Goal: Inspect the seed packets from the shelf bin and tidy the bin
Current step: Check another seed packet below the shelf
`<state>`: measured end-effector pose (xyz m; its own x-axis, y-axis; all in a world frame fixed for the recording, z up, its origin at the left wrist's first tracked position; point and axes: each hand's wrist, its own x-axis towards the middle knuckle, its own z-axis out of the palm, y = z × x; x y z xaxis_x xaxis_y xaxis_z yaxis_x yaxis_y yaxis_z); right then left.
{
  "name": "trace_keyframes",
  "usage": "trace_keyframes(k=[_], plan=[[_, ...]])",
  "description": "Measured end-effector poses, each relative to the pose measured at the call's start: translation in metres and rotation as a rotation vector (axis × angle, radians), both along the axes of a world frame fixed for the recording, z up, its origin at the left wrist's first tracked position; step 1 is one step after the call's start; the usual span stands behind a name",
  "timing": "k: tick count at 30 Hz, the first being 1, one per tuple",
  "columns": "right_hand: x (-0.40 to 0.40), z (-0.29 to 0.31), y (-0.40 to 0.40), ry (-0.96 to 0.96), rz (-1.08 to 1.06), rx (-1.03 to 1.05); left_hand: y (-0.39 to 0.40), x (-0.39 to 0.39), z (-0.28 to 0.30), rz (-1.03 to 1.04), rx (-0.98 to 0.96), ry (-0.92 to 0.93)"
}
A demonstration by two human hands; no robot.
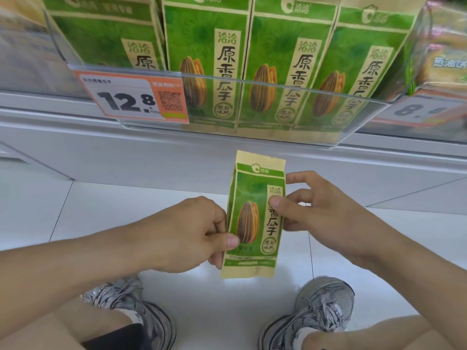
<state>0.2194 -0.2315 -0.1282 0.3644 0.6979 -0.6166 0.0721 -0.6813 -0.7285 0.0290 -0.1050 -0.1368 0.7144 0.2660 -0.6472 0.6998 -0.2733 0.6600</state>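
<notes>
Seed packets (252, 59), green, upright in row inside clear shelf bin (278, 117). Orange price tag (131, 97) clipped on bin front. Single packet (252, 218) upright below bin, over white floor (75, 205); left hand (192, 233) pinches lower left edge, right hand (310, 205) pinches right edge, thumb on front.

four seed packets (207, 59) in the bin (278, 97), one held packet (252, 218), two price tags (131, 97), two shoes (326, 311).

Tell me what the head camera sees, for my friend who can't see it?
Two hands, left hand and right hand, hold one green paper sunflower seed packet upright. Above, matching packets stand in a clear plastic shelf bin.
</notes>
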Motion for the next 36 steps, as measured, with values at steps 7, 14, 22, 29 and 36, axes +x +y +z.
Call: trace_keyframes(k=[7,14,22,29,36], plan=[[0.004,0.007,0.003,0.06,0.006,0.097,0.003,0.005,-0.002,0.323,0.011,-0.119],[-0.014,0.002,-0.001,0.089,0.097,0.117,-0.011,0.018,-0.002,0.483,-0.049,-0.27],[-0.015,0.007,0.003,0.247,0.066,0.244,-0.017,0.022,-0.001,0.665,-0.293,-0.354],[-0.021,0.003,0.001,0.366,0.115,0.291,-0.024,0.018,-0.002,0.451,-0.422,-0.42],[-0.025,0.003,0.003,0.53,0.039,0.297,-0.033,0.022,0.002,0.523,-0.526,-0.395]])
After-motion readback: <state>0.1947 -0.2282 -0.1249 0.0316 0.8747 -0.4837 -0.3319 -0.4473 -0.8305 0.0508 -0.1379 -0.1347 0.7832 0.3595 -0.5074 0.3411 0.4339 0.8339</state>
